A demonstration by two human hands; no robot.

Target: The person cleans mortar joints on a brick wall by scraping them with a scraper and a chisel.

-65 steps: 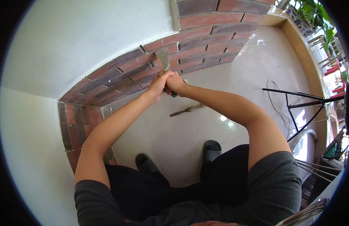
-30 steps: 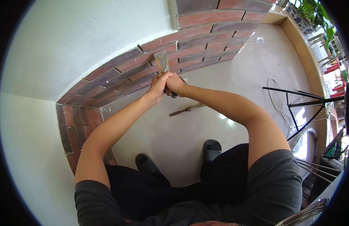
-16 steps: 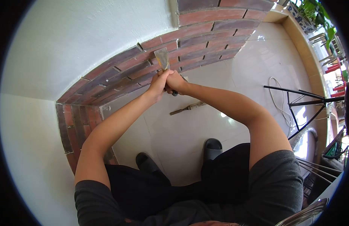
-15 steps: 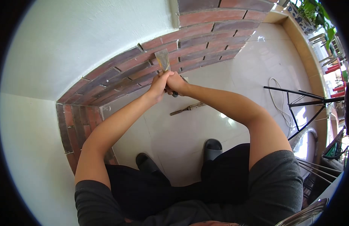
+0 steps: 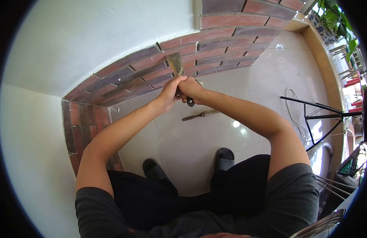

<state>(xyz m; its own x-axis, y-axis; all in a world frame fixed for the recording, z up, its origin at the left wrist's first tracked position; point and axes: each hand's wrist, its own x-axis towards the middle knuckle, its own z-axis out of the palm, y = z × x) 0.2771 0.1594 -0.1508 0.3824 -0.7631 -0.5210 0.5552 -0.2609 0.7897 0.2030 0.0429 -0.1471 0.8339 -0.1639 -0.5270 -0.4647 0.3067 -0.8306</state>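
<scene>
A putty knife (image 5: 175, 63) with a wide, stained metal blade points up toward the brick-patterned lower wall (image 5: 146, 73). My right hand (image 5: 193, 89) is wrapped around its black handle, whose rounded end shows below the fist. Pressed against it from the left, my left hand (image 5: 167, 95) closes on the same tool near the base of the blade. In this view the blade overlaps the bricks a little below the white plaster. On the tiled floor beneath my hands lies a second tool with a narrow, worn metal end (image 5: 197, 115), partly hidden by my right forearm.
White plaster (image 5: 124, 31) rises above the bricks, and a brick-faced side wall (image 5: 86, 119) meets them at the left. To the right stand a black metal stand (image 5: 322, 113) and a pale cable (image 5: 288, 103). My dark slippers (image 5: 224, 158) rest on the glossy tiles (image 5: 179, 146).
The view has shifted slightly. The putty knife has turned a little in my hands, so its blade shows broader and its handle end is more visible. Both hands keep their hold.
</scene>
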